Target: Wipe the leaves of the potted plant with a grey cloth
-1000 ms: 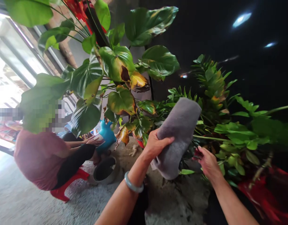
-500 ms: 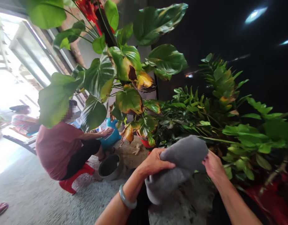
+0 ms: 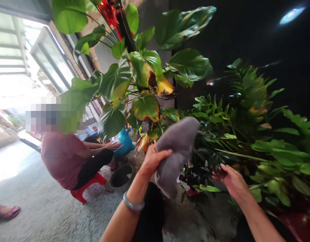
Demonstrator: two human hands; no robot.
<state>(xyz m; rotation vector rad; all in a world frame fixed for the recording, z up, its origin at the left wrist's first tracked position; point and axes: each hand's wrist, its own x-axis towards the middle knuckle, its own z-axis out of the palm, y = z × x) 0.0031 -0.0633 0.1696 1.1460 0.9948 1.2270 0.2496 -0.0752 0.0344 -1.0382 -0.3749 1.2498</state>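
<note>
A folded grey cloth (image 3: 180, 144) is gripped by the left hand (image 3: 153, 159), with the thumb pressed across its near side (a pale bangle (image 3: 133, 202) is worn on that wrist). It is held up before the leafy plants (image 3: 217, 117). The right hand (image 3: 234, 183) is kept half open beside the foliage, apart from the cloth, its thumb parted from loosely curled fingers, nothing seen grasped. A red stool (image 3: 88, 185) is occupied by a seated person (image 3: 61, 158).
</note>
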